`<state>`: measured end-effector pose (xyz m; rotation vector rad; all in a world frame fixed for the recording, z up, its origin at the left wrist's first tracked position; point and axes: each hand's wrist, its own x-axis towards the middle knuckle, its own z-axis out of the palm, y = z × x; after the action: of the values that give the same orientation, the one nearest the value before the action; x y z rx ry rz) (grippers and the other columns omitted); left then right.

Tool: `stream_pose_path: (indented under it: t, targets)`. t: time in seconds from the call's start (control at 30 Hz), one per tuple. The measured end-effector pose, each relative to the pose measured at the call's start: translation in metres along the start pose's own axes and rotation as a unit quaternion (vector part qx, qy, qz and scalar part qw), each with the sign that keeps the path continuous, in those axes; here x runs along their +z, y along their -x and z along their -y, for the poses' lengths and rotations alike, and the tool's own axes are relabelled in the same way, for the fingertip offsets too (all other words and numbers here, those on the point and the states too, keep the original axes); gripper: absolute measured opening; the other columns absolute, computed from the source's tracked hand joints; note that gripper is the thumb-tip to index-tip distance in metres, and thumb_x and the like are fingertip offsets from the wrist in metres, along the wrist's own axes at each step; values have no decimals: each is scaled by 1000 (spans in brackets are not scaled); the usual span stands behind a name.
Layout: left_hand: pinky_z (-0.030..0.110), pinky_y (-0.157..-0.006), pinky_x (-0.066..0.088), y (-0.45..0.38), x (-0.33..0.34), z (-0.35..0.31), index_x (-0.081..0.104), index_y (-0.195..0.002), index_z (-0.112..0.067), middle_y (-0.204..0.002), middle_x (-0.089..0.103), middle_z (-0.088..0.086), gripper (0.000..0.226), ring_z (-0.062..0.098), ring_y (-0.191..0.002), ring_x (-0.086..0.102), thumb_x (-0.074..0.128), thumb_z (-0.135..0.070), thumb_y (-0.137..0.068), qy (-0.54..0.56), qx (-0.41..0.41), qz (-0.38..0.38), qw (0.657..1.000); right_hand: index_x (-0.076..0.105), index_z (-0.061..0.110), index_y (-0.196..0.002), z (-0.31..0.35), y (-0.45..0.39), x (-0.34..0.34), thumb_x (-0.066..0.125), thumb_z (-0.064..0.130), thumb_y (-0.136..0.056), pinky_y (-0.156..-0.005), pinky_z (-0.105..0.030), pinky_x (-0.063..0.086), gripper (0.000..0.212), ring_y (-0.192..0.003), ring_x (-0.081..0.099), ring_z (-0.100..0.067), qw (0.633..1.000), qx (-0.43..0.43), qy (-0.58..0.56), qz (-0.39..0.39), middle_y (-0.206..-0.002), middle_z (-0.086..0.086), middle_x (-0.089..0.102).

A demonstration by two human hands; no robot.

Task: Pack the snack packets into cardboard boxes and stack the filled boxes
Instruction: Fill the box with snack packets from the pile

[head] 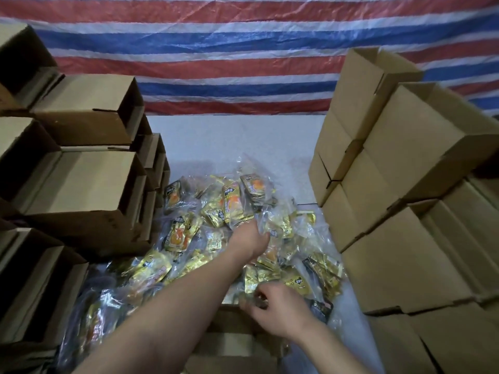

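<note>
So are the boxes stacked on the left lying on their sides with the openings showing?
Yes, the cardboard boxes on the left lie on their sides, their open ends facing the camera and their hollow insides visible.

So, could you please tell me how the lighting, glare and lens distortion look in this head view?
Head view: dim overall; glare glints off the foil snack packets; the open boxes at left are dark inside; wide-angle distortion tilts the box stacks at right; the right hand is slightly soft.

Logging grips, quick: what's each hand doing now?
Left hand: reaching into the pile of gold foil snack packets; grip cannot be told.
Right hand: fingers pinch a gold packet.
</note>
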<state>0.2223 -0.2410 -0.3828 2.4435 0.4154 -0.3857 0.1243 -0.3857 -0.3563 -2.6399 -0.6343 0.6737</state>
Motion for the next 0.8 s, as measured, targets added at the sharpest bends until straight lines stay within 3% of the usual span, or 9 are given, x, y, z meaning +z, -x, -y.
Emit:
stream_pose_path:
  t: [0.1, 0.17, 0.3, 0.4, 0.43, 0.53, 0.67, 0.73, 0.8]
  targets:
    - [34, -80, 48, -23, 17, -9, 42, -140, -2, -125, 62, 14, 76, 31, -111, 62, 56, -59, -92, -21, -47, 40, 998, 49, 23, -75, -1, -3, -3, 38, 83, -77, -53, -30, 35, 61, -75, 57, -22, 1000, 16, -22, 14, -77, 6, 56]
    - [34, -81, 49, -33, 27, -7, 41, -139, -3, -128, 60, 14, 82, 31, -113, 61, 63, -61, -86, -34, -64, 59, 996, 47, 23, -75, -2, -3, -5, 37, 83, -79, -49, -29, 28, 61, -74, 54, -21, 1000, 16, -25, 11, -75, 8, 51]
    - [36, -93, 49, -39, 46, 3, 37, -140, -3, -131, 55, 14, 89, 31, -119, 56, 73, -58, -79, -79, -57, 62, 993, 58, 24, -89, -5, -4, -3, 37, 81, -79, -63, -33, 39, 61, -91, 63, -26, 999, 8, -30, 5, -95, 0, 64]
    - [36, -95, 49, -40, 50, 7, 41, -139, -2, -128, 53, 12, 83, 28, -117, 55, 66, -57, -83, -88, -46, 55, 994, 60, 23, -94, -7, -5, -1, 39, 79, -82, -72, -35, 47, 61, -94, 62, -26, 999, 14, -34, 17, -101, -2, 63]
    - [35, -91, 51, -41, 49, 7, 42, -139, -3, -124, 53, 11, 81, 27, -113, 56, 65, -57, -84, -91, -45, 59, 993, 59, 22, -92, -7, -5, -1, 39, 79, -82, -73, -35, 48, 61, -93, 62, -26, 999, 20, -37, 22, -100, -1, 63]
    - [28, -60, 46, -39, 43, 7, 34, -139, -6, -93, 51, 0, 83, 23, -89, 54, 79, -44, -80, 9, -101, 80, 992, 57, 21, -87, -7, -8, -1, 39, 80, -79, -74, -36, 51, 62, -89, 62, -25, 998, 43, -48, 24, -93, 1, 63]
    - [24, -47, 40, -34, 34, 3, 49, -119, -8, -79, 52, -3, 47, 13, -64, 54, 75, -29, -86, 18, -100, 72, 992, 51, 24, -77, -8, -14, -5, 44, 73, -84, -65, -33, 43, 50, -82, 57, -20, 998, 47, -46, 8, -86, 6, 57]
    - [26, -56, 46, -32, 30, 2, 57, -113, -6, -85, 60, 2, 26, 19, -72, 60, 62, -19, -91, 4, -96, 75, 993, 55, 21, -78, -11, -17, -9, 45, 68, -90, -65, -33, 46, 49, -78, 58, -18, 997, 53, -58, -8, -83, 6, 59]
    - [27, -59, 48, -28, 27, 1, 59, -111, -4, -92, 64, 7, 21, 22, -77, 61, 50, -12, -94, 44, -105, 89, 990, 60, 19, -80, -17, -20, -16, 44, 64, -94, -67, -33, 49, 50, -73, 60, -16, 994, 65, -84, -20, -77, 3, 63]
